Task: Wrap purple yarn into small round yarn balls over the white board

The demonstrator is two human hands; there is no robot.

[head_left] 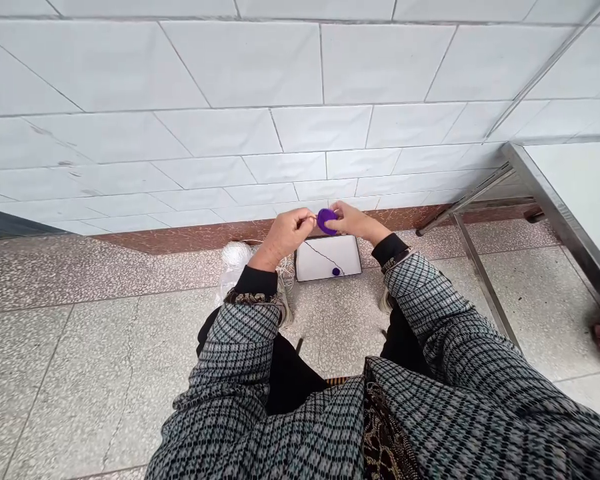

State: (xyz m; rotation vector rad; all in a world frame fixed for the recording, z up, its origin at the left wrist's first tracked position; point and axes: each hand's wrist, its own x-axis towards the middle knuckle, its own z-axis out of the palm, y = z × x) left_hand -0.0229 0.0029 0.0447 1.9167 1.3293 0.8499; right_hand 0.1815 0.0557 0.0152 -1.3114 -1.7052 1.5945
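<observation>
A flat, round purple piece (327, 221), which looks like yarn work, is held up in front of me above a box. My right hand (354, 221) grips it by its right edge, thumb in front and fingers behind. At its left edge my left hand (291, 233) is closed in a pinch; what lies between those fingertips is too small to make out. Below, a dark strand of yarn (325, 255) runs slantwise across the white-lined shallow box (314, 269). A small dark purple ball (336, 272) lies in the box near its front edge.
Left of the box, a ball of white yarn (237, 255) sits in clear plastic, with loose white strands (286, 270) beside it. A white-tiled wall (245, 73) stands close ahead. At right is a metal-framed table (570, 220). The floor (80, 360) is speckled stone.
</observation>
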